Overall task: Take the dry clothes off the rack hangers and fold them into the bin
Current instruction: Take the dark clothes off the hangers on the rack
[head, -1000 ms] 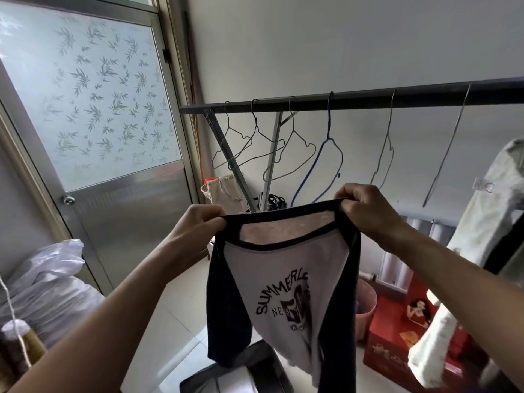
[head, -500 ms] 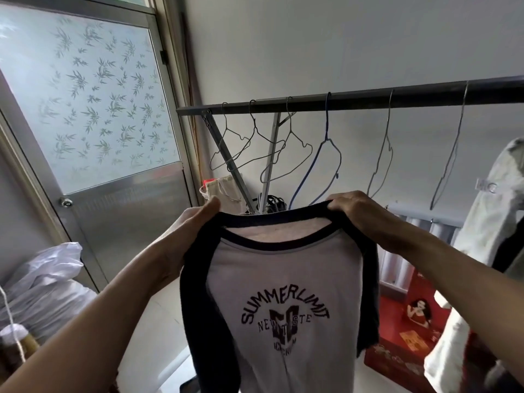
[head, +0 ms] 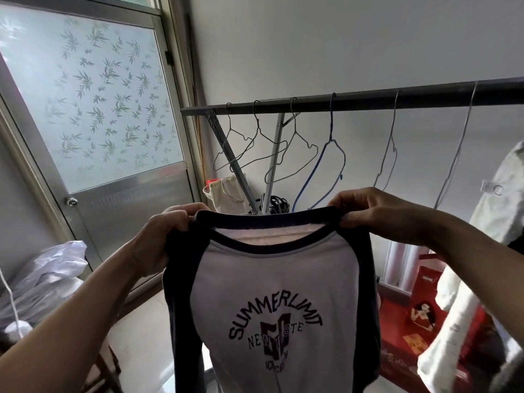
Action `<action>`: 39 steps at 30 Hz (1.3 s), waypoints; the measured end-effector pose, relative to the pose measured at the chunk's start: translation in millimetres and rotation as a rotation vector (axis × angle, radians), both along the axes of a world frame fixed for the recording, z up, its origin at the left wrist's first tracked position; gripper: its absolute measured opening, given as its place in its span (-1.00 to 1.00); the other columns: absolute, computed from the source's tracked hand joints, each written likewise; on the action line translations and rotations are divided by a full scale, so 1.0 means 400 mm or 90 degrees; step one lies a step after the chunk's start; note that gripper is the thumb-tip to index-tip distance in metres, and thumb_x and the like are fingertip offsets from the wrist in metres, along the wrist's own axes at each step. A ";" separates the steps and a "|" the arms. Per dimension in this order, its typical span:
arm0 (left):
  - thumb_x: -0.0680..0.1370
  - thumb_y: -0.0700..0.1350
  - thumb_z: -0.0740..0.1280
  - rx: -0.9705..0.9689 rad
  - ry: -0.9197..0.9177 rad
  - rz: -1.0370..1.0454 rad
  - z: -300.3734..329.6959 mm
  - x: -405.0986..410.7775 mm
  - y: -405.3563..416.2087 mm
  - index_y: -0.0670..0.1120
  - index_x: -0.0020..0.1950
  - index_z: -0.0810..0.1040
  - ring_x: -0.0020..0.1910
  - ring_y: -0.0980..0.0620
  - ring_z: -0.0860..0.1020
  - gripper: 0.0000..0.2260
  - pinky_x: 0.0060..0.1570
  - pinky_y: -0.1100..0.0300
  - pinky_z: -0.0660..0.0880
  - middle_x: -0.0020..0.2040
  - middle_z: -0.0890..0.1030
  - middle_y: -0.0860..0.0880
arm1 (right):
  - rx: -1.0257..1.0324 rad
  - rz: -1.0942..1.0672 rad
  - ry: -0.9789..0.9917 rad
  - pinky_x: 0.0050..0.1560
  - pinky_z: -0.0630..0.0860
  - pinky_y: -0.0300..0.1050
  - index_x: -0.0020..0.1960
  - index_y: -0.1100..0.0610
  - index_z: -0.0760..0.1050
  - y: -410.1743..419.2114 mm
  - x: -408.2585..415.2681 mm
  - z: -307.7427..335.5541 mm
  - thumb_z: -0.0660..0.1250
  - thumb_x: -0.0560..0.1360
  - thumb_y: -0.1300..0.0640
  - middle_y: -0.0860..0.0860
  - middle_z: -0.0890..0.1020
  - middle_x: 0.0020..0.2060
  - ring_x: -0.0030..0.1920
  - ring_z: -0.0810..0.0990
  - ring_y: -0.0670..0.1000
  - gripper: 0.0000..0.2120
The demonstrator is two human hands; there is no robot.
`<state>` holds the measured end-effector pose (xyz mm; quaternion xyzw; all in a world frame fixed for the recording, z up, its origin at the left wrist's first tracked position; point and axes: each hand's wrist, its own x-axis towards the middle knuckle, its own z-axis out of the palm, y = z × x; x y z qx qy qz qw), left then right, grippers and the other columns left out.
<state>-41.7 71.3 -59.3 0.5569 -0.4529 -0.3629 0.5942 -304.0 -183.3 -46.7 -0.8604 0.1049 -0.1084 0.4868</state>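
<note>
Head view, looking forward and a little up: two bare hands hold one raglan T-shirt [head: 272,293] by its shoulders, spread flat and hanging front-on in the near middle. Left hand [head: 167,231] has its fingers curled over the shirt's left shoulder seam; right hand [head: 368,207] pinches the right shoulder at the collar band. Soft knit cloth, pale body with dark sleeves and a dark ribbed round neckline; a dark arched print reads "SUMMERLIMIT" over a blocky number.

Beyond it runs one dark metal rack bar [head: 354,100], straight and flat-edged, braced by slanted grey struts. Six thin wire hangers hang bare from it: three grey ones [head: 256,148] bunched at the left, one blue hanger [head: 330,154], then two more grey ones [head: 388,143] to the right. At the far right edge one pale garment [head: 499,211] hangs from the rack, partly cut off.

Left stands one aluminium door [head: 119,199] with a frosted pane printed with bamboo leaves and a round knob. One crinkled white plastic bag [head: 54,268] sits below it. A red carton [head: 425,316] lies low right.
</note>
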 end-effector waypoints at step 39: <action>0.49 0.02 0.45 -0.001 -0.196 0.433 -0.118 -0.228 -0.218 -0.03 -0.16 0.62 -0.22 -0.01 0.66 -0.86 -0.03 -0.11 0.61 -0.26 0.70 -0.01 | -0.095 -0.423 -0.221 -0.17 0.48 -0.03 -0.20 0.18 0.52 0.179 0.172 -0.122 0.40 0.51 -0.02 0.03 0.60 -0.34 -0.27 0.55 0.03 -0.73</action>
